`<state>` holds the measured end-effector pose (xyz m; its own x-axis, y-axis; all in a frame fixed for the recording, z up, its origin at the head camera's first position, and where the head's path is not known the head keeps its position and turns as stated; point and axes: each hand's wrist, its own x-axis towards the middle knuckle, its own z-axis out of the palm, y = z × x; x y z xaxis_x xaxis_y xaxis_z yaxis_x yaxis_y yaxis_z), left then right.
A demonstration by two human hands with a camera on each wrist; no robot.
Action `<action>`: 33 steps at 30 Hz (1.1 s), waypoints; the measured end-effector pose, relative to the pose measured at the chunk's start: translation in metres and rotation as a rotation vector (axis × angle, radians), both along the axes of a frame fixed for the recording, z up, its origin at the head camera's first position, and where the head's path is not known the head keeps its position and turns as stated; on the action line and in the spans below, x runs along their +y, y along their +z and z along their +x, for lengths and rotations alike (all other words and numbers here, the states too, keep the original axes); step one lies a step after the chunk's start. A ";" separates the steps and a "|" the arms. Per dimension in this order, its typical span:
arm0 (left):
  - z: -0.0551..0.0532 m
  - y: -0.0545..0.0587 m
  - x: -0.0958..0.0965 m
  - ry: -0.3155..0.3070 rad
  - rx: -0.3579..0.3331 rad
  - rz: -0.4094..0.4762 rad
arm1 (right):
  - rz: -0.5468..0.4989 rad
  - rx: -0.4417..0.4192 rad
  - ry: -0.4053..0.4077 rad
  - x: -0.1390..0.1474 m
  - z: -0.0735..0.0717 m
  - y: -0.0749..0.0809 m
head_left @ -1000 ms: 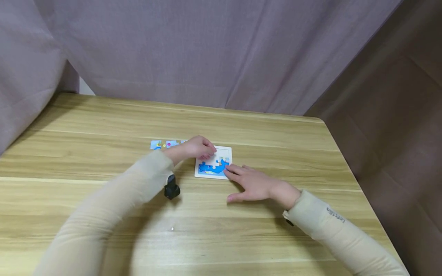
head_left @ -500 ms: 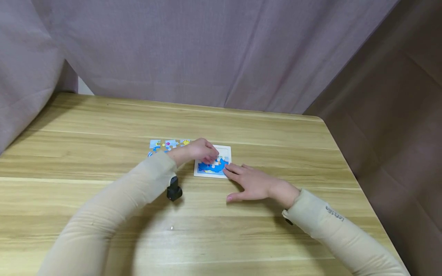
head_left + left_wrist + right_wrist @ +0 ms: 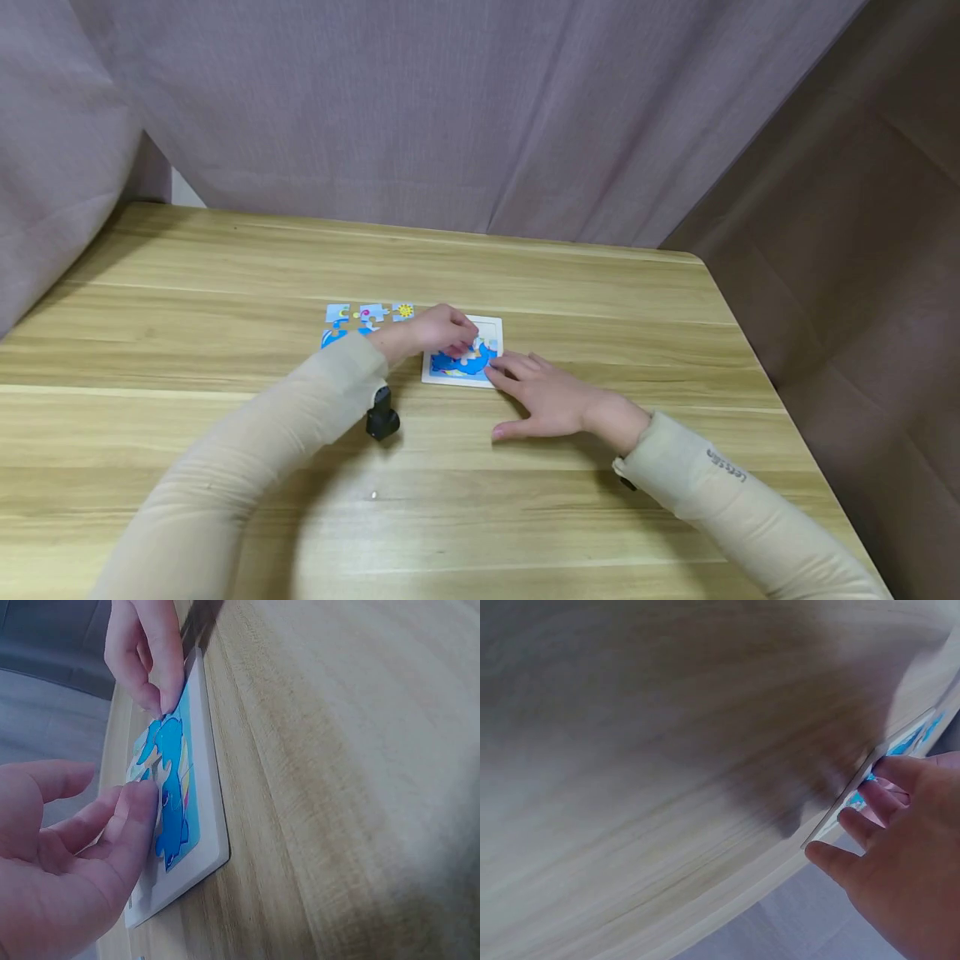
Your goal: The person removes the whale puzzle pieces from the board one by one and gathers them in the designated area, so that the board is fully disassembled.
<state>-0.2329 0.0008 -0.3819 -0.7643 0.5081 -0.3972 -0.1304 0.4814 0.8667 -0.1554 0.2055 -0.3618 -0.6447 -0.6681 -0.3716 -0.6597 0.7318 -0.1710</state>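
A small jigsaw puzzle in a white frame tray [image 3: 435, 382] lies on the table, its lower part showing a blue cartoon animal. My left hand [image 3: 442, 329] reaches over the tray from the left, fingers curled. In the left wrist view it pinches a puzzle piece [image 3: 145, 775], of which a blue bit shows at the fingertips, close over the picture. Most of that piece is hidden. On the other side, my right hand [image 3: 551, 398] is spread with straight fingers, its fingertips resting on the tray's right edge and its thumb apart on the table.
Loose puzzle pieces lie left of the tray, among them one with a sun [image 3: 403, 311] and one with a pink swirl [image 3: 371, 312]. My left sleeve partly covers the nearer ones. A grey curtain [image 3: 360, 117] hangs behind the wooden table [image 3: 570, 517].
My left hand has moved slightly right and toward me over the tray, uncovering more of the loose pieces. My right hand has stayed in place.
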 end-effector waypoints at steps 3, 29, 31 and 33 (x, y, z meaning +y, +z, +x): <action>-0.005 -0.008 0.000 -0.017 0.028 0.020 | -0.007 0.001 0.001 0.001 0.000 0.000; 0.006 0.005 0.004 0.090 0.107 -0.014 | 0.030 -0.043 -0.006 0.001 0.002 0.003; 0.005 0.006 0.002 0.112 0.093 -0.014 | 0.029 -0.044 -0.009 0.001 0.002 0.003; 0.003 0.006 0.000 0.132 0.083 -0.019 | 0.032 -0.043 -0.011 0.001 0.003 0.003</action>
